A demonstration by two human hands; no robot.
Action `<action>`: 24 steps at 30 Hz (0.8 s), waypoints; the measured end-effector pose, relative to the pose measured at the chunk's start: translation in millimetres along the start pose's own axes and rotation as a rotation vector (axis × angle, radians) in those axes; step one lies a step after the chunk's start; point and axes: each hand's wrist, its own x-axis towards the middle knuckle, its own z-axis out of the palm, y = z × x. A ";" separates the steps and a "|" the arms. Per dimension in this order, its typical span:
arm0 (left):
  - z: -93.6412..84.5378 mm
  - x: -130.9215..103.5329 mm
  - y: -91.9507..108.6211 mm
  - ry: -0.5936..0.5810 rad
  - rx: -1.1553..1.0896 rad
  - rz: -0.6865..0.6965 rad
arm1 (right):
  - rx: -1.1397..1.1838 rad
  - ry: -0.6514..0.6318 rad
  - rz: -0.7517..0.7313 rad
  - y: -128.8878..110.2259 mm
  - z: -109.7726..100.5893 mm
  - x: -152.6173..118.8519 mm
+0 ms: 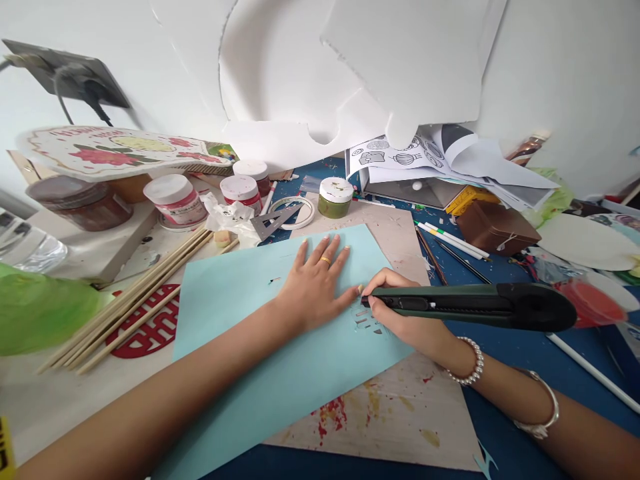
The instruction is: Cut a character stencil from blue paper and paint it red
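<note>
A light blue sheet of paper [240, 307] lies slanted over a paint-stained board [400, 413]. My left hand [315, 287] rests flat on the sheet with its fingers spread, a gold ring on one finger. In my right hand [405, 320] is a green and black utility knife [465, 307], its front end low over the paper and its rear pointing right. Small cut-out slots [367, 321] show in the sheet just below the knife's front end. The blade tip itself is hard to make out. My left thumb is close beside my right fingertips.
Wooden sticks [135, 300] lie over a red cut-out [150, 333] at left. Paint jars [335, 197], a tape roll [300, 220] and a triangle ruler [275, 221] stand or lie behind the paper. Pens [453, 240] and a brown box [495, 227] are at right.
</note>
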 end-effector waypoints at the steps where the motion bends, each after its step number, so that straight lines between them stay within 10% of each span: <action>1: -0.2 -0.1 -0.2 0.000 0.000 0.000 | 0.006 -0.001 -0.004 -0.3 -0.2 -0.3; 24: -2.0 0.9 0.1 -0.018 -0.010 -0.015 | -0.078 -0.017 0.014 -1.1 -1.0 -1.1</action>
